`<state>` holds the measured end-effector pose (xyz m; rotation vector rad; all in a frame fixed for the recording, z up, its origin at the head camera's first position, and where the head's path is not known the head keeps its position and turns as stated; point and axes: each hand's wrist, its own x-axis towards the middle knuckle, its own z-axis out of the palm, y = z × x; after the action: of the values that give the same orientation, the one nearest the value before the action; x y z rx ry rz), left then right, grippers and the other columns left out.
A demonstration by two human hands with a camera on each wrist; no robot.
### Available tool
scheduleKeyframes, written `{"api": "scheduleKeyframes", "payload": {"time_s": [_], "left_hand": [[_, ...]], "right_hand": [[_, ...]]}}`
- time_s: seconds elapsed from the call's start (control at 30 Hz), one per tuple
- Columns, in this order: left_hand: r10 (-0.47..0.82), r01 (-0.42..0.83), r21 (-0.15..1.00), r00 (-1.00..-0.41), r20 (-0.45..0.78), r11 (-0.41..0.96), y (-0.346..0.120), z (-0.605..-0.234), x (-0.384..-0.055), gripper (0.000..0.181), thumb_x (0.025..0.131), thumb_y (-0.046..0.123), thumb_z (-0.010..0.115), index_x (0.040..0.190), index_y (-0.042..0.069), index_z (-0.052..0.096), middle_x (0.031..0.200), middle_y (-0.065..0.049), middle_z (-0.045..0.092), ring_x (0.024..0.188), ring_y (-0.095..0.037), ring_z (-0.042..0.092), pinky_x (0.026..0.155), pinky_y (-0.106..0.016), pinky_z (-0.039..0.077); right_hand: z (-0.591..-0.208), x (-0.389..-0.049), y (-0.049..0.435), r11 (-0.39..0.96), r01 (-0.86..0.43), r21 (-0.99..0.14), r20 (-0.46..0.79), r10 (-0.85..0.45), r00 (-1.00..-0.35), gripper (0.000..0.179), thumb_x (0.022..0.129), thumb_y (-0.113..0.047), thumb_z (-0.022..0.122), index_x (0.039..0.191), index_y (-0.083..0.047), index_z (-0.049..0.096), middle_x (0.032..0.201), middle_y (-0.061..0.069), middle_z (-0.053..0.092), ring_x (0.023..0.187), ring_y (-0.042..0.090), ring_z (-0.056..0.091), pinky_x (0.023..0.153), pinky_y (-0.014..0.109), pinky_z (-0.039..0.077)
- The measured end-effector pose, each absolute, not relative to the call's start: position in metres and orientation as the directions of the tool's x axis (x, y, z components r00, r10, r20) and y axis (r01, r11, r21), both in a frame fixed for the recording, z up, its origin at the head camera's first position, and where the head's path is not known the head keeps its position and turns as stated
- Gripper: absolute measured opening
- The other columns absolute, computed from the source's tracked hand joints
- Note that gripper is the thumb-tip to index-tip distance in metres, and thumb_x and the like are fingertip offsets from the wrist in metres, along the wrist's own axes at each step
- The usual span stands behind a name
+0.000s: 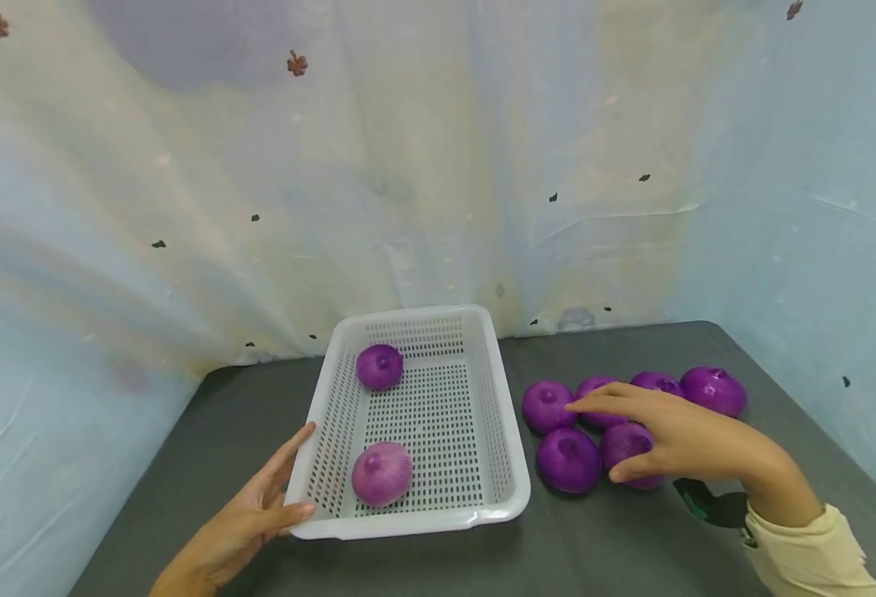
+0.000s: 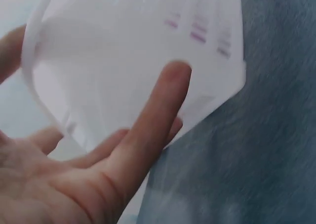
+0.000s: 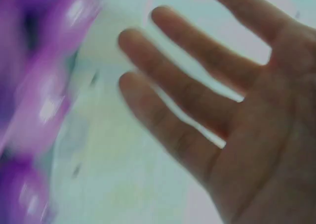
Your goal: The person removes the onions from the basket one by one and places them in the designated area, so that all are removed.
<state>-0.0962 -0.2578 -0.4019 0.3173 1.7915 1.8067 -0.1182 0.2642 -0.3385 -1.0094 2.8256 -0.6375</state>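
Observation:
A white slotted plastic basket (image 1: 438,524) holds two red onions: a dark purple onion (image 1: 380,366) near its far left corner and a paler onion (image 1: 382,473) near the front. My left hand (image 1: 240,518) is at the basket's near left corner, fingers spread along the outside; the left wrist view shows them extended against the white wall (image 2: 113,66). Over a group of several red onions to the right is my right hand (image 1: 677,431), palm down. Its thumb overlaps an onion (image 1: 627,442) in the head view. Extended, separated fingers (image 3: 173,80) with nothing between them show in the right wrist view.
The dark grey table (image 1: 617,547) carries basket and onions. At the group's left edge lie a front onion (image 1: 568,461) and one behind it (image 1: 548,406); another onion (image 1: 714,391) is at the far right. A patterned curtain (image 1: 438,166) hangs behind and around the table.

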Motion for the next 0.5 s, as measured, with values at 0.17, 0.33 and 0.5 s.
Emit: {"api": "scheduleKeyframes", "payload": {"time_s": [0.17,0.33,0.5], "left_hand": [[0.523,-0.241,0.970,-0.828,-0.204,-0.004,-0.250,-0.407,-0.093,0.097,0.100,0.002,0.053,0.155,0.050,-0.011,0.166,-0.008,-0.021,0.141,-0.034,0.038,0.098,-0.048,0.052],[0.486,-0.248,0.967,-0.853,-0.192,-0.053,-0.247,-0.409,-0.088,0.100,0.099,0.000,0.054,0.154,0.050,-0.014,0.166,-0.013,-0.018,0.139,-0.038,0.040,0.096,-0.054,0.052],[0.469,-0.245,0.969,-0.861,-0.196,-0.044,-0.243,-0.410,-0.085,0.101,0.100,0.002,0.054,0.153,0.050,-0.017,0.166,-0.019,-0.015,0.134,-0.039,0.047,0.096,-0.055,0.052]], "right_hand": [[-0.328,-0.125,0.200,0.603,-0.651,-0.460,0.068,-0.707,-0.703,0.064,0.086,-0.058,0.068,0.144,-0.035,0.049,0.142,-0.013,0.052,0.131,0.014,0.053,0.103,0.043,0.048],[-0.338,-0.137,0.134,0.540,-0.667,-0.514,0.045,-0.759,-0.649,0.064,0.090,-0.043,0.072,0.147,-0.029,0.047,0.148,-0.006,0.049,0.135,0.015,0.049,0.109,0.044,0.045],[-0.352,-0.142,0.088,0.553,-0.665,-0.502,0.013,-0.764,-0.645,0.066,0.091,-0.043,0.071,0.149,-0.025,0.045,0.148,-0.004,0.050,0.139,0.015,0.045,0.114,0.041,0.039]]}}
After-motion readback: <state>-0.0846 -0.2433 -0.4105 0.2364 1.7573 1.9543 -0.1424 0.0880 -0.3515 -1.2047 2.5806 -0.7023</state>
